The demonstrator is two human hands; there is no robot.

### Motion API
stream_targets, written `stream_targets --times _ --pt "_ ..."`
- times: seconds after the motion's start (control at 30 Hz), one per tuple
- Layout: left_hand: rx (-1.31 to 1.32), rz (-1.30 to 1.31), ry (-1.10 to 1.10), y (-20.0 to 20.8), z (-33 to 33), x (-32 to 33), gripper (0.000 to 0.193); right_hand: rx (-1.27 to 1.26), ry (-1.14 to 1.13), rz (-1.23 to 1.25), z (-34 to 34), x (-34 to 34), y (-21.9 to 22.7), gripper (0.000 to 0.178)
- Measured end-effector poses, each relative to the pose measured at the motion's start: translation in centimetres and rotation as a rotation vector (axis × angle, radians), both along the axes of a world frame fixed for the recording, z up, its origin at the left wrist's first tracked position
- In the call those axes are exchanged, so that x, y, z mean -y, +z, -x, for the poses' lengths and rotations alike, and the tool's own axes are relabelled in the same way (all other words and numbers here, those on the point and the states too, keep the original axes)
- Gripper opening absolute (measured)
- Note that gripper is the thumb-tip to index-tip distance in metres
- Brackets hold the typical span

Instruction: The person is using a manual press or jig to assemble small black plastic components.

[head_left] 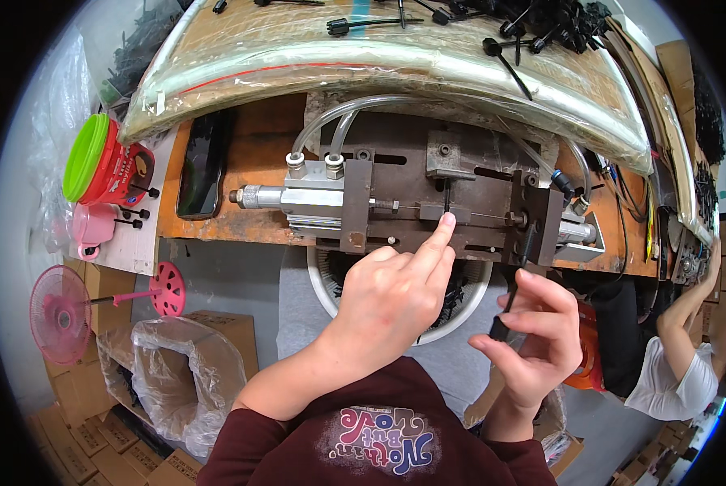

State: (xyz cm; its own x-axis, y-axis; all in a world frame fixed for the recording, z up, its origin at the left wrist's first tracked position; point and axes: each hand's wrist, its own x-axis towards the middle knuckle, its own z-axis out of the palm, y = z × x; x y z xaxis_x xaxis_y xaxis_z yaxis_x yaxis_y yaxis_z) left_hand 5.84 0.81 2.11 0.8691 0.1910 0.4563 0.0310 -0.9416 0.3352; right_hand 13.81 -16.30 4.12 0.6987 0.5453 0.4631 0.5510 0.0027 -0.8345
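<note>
My left hand point(389, 301) reaches over the metal clamping fixture point(407, 138) on the bench. Its index finger is stretched out, and the tip touches the lower end of a thin black rod point(447, 197) standing at the middle of the fixture, below a small metal block point(448, 154). The other fingers are partly bent, gripping nothing that I can see. Closer to me on the right, my right hand point(545, 336) pinches a black plastic stem point(499, 328) with a knobbed end between thumb and fingers. The stem tilts up toward the fixture's right plate point(533, 219).
Air cylinders point(314, 202) with clear hoses flank the fixture. A plastic-wrapped board point(395, 69) behind holds several black stems. Below the bench edge sits a white round basket point(322, 292). At left are a phone point(205, 166), a red bucket point(120, 162) and a pink fan point(61, 314). Another person point(675, 364) works at far right.
</note>
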Motion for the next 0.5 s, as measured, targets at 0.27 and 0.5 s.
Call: stream_targets --times 0.27,0.5 --pt "0.020 0.047 -0.034 -0.1 0.3 -0.2 0.021 0.482 -0.043 0.166 0.0 -1.3 -0.9 0.031" --pt "-0.141 0.191 -0.239 0.6 3.8 -0.3 0.023 0.534 -0.034 0.207 -0.7 -2.8 -1.8 0.022"
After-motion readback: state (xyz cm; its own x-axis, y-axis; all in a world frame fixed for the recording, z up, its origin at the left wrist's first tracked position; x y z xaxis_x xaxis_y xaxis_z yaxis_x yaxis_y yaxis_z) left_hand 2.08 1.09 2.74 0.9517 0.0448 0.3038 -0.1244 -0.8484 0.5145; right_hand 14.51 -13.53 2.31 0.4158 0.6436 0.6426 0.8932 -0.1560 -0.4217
